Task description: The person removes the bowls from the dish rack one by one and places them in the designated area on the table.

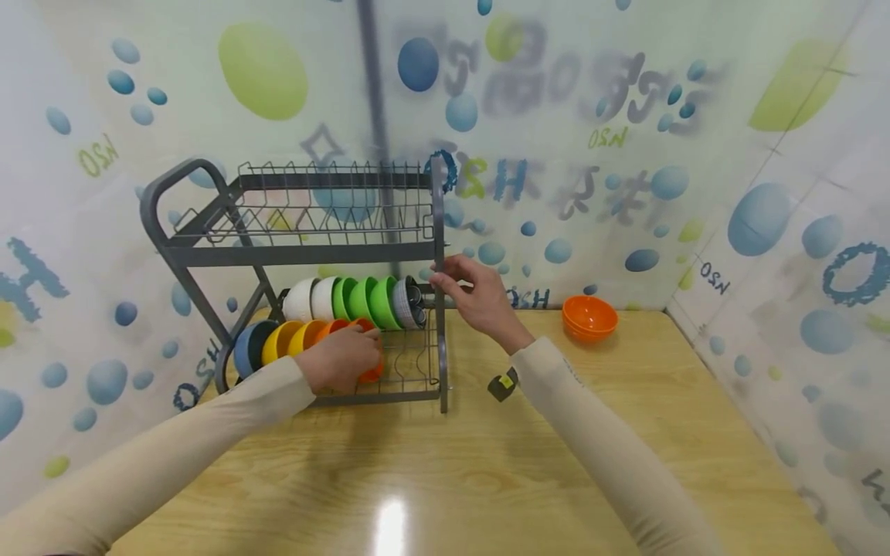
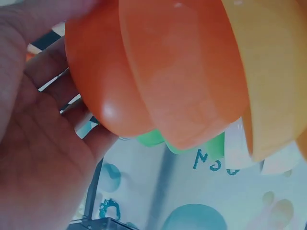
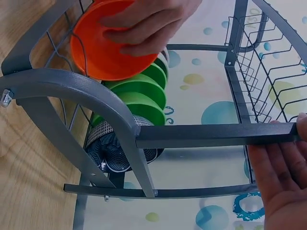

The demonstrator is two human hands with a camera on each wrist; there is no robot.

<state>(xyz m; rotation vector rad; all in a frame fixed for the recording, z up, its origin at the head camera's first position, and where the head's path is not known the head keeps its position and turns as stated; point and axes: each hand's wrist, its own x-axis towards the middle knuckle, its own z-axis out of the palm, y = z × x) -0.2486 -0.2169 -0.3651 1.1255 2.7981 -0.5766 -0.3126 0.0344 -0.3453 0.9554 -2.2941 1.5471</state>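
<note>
A two-tier grey dish rack (image 1: 306,255) stands on the table against the wall. On its lower tier, my left hand (image 1: 341,359) grips the orange bowl (image 3: 96,52) at the right end of the front row. The right wrist view shows fingers reaching inside that bowl; in the left wrist view, the palm (image 2: 43,158) faces its outside. More orange and yellow bowls (image 1: 278,344) stand on edge to its left, ending in a blue bowl (image 1: 248,351). My right hand (image 1: 480,297) holds the rack's right side frame, its fingers (image 3: 268,167) around a grey bar.
Behind the front row stand white bowls (image 1: 300,301), green bowls (image 1: 361,301) and dark patterned bowls (image 1: 405,303). Stacked orange bowls (image 1: 589,320) sit at the table's back right. A small black-and-yellow object (image 1: 502,384) lies right of the rack. The upper tier (image 1: 334,207) has wire slots.
</note>
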